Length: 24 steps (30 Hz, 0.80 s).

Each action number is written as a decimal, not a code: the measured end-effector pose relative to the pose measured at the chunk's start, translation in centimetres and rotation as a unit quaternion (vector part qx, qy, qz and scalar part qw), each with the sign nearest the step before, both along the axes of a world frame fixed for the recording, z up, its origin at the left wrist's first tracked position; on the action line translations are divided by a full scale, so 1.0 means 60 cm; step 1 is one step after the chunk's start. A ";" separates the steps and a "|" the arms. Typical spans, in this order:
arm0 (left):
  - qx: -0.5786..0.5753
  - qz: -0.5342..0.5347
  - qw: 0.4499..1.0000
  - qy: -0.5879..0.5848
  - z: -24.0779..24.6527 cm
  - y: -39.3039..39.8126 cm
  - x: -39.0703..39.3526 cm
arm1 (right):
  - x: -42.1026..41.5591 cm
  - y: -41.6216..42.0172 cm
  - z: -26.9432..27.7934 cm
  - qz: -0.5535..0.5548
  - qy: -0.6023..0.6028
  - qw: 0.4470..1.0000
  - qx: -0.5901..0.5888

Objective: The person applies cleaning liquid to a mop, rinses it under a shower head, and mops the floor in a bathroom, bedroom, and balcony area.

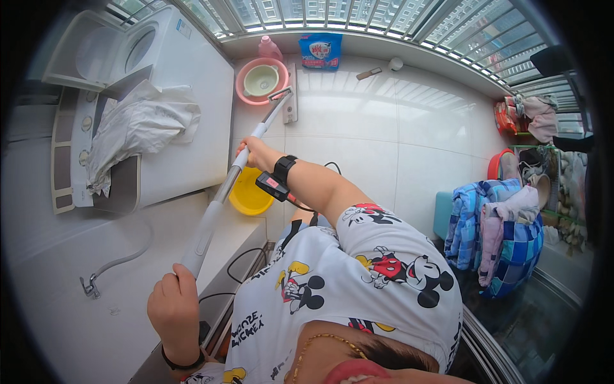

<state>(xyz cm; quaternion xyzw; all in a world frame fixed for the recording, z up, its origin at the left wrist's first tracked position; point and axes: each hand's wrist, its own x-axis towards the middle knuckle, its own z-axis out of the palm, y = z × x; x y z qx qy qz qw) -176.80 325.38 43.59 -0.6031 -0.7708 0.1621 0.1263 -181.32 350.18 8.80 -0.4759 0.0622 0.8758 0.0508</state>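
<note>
A flat mop stands slanting across the view, its narrow head (290,108) on the white tiled floor by a pink basin. My left hand (172,302) is closed around the upper end of its grey and white handle (207,233). Further down the pole, my right hand (248,150) grips it near a white joint; a black strap with a small device is on that wrist. A yellow basin (251,194) lies on the floor below my right hand. The pink basin (241,79) holds a pale green basin (261,80).
A twin-tub washing machine (206,105) with a white cloth (144,120) stands left, above a faucet (90,287). By the barred window are a pink bottle (269,49), a blue detergent bag (320,52) and a brush (369,73). Blue checked bedding (515,249) is piled right.
</note>
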 end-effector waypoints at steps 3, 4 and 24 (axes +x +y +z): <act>-0.013 -0.032 0.999 -0.015 -0.041 0.062 -0.046 | 0.002 0.062 -0.031 -0.015 -0.014 1.000 0.008; -0.013 -0.002 1.000 -0.013 -0.030 0.082 -0.051 | 0.001 0.078 -0.034 -0.019 -0.016 1.000 0.004; 0.013 -0.090 0.993 -0.080 0.090 0.423 -0.312 | 0.032 0.270 0.083 -0.290 0.049 0.953 -0.067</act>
